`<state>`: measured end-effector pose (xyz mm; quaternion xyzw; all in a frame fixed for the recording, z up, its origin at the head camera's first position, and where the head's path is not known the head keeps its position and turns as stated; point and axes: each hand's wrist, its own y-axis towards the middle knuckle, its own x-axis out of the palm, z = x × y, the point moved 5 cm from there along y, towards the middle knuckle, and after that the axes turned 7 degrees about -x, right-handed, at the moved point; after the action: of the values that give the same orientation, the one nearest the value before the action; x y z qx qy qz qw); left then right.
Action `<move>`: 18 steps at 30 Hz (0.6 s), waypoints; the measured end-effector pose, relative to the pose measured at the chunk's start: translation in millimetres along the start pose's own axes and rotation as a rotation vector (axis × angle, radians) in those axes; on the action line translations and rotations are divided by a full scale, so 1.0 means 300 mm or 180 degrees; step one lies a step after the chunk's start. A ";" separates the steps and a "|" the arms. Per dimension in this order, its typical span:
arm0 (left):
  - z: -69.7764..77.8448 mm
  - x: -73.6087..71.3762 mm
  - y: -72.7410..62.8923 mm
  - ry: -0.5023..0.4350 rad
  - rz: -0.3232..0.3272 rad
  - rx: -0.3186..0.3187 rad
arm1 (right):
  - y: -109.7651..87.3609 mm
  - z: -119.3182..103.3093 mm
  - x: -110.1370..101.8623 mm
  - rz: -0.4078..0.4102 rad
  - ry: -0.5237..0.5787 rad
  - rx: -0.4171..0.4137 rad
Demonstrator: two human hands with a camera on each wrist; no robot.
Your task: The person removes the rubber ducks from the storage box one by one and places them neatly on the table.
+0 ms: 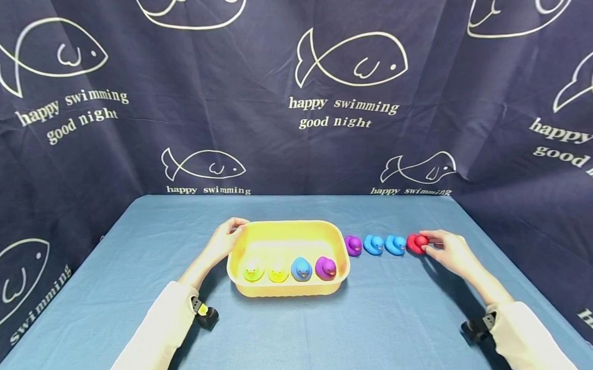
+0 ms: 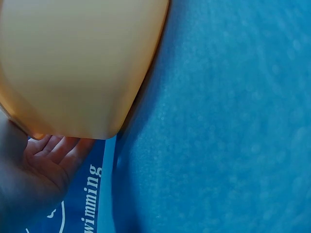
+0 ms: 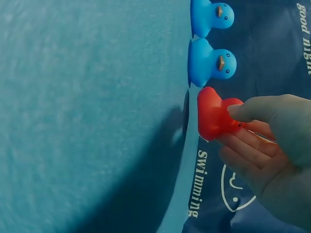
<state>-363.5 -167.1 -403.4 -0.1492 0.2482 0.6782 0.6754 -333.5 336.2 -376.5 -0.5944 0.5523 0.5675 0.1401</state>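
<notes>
My left hand [image 1: 226, 237] grips the rim of a pale yellow plastic basin [image 1: 290, 289] at its back left corner. In the left wrist view the fingers [image 2: 60, 151] reach behind the basin wall. Along the basin's front side sit a yellow-green duck [image 1: 253, 270], a yellow duck [image 1: 278, 271], a blue duck [image 1: 301, 269] and a purple duck [image 1: 325, 268]. Over on the right, my right hand [image 1: 449, 250] pinches a red rubber duck [image 3: 210, 116] between thumb and fingers. That duck is tilted in the right wrist view and close beside a blue duck [image 3: 206, 63].
Between the basin and the red duck, a purple duck [image 1: 353, 245] and two blue ducks, one [image 1: 374, 244] left of the other [image 1: 395, 244], form a row. A blue cloth covers the table [image 1: 302, 337]. Dark fabric with fish drawings [image 1: 264, 99] hangs behind and at both sides.
</notes>
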 end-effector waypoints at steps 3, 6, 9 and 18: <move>0.002 -0.001 -0.002 -0.0015 -0.0002 -0.0009 | -0.002 0.006 0.006 -0.0028 0.0009 0.0048; 0.004 -0.001 -0.003 -0.0007 -0.0011 -0.0013 | -0.006 0.012 0.012 -0.0058 0.0031 0.0090; 0.004 -0.001 -0.001 -0.0007 -0.0017 -0.0021 | -0.006 0.014 0.016 -0.0070 0.0042 0.0109; 0.002 0.001 0.000 0.0022 -0.0007 0.0018 | -0.008 0.018 0.027 -0.0145 0.0047 0.0185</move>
<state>-363.3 -166.5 -403.1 -0.1498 0.2523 0.6762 0.6757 -336.4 337.2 -385.8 -0.6066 0.5559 0.5435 0.1662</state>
